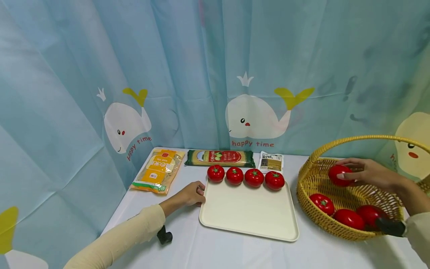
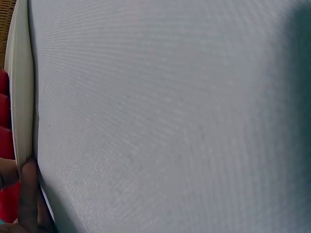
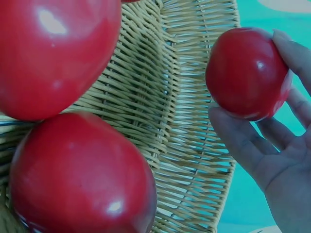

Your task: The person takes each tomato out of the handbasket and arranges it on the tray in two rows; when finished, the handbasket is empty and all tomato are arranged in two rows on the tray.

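My right hand [image 1: 377,175] holds a red tomato [image 1: 337,175] above the wicker basket [image 1: 303,192]. In the right wrist view, thumb and fingers curl round that tomato [image 3: 245,73], and the basket's woven side lies behind it. Three more tomatoes lie in the basket, one [image 1: 349,219] near its front side. On the left, my left hand [image 1: 190,195] pinches the left edge of a cream rectangular tray [image 1: 248,213]. The left wrist view shows the tray rim [image 2: 23,97] between thumb and finger. Several tomatoes [image 1: 254,178] stand in a row along the tray's far edge.
Behind the tray lie a green pack of pasta [image 1: 220,158] and a small white-and-brown packet [image 1: 270,162]. A yellow bag of grain [image 1: 158,170] sits at the back left. The basket's tall handle [image 1: 356,139] arches over it. A whale-print curtain [image 1: 195,74] hangs behind.
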A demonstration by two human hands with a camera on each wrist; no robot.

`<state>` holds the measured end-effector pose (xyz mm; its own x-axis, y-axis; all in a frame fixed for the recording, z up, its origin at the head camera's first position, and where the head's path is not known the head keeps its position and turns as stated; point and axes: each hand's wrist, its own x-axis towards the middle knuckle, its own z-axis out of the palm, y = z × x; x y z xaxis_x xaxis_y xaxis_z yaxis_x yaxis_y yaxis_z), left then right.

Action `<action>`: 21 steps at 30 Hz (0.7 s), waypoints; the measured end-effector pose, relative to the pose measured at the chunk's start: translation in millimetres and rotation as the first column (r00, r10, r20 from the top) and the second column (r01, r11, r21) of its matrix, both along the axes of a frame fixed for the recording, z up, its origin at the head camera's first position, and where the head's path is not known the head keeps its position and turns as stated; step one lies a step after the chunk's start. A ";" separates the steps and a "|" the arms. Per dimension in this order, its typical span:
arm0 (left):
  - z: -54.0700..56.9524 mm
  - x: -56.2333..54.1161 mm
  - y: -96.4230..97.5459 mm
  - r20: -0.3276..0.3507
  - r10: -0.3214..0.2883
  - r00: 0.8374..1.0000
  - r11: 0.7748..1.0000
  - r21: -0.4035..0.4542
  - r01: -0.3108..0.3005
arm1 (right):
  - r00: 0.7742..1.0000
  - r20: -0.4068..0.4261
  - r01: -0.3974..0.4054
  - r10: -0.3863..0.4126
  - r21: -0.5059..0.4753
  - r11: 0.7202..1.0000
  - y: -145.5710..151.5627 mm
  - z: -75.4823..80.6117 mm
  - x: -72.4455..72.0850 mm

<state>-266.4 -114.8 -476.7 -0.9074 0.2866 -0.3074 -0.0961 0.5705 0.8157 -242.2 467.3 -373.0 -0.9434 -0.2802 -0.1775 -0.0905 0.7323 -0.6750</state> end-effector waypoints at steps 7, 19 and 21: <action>-1.1 0.9 -0.8 -0.006 -0.002 1.000 1.000 -0.006 0.002 | 0.999 0.029 0.019 -0.017 -0.073 0.997 -1.5 1.0 6.5; -0.6 1.1 -0.9 -0.008 -0.005 1.000 1.000 0.009 0.005 | 0.999 -0.028 0.031 -0.035 -0.146 0.989 -21.5 4.9 26.6; -1.0 0.9 -0.6 -0.003 -0.003 1.000 1.000 0.007 0.003 | 0.998 -0.055 0.002 -0.011 -0.161 0.987 -23.8 3.7 30.6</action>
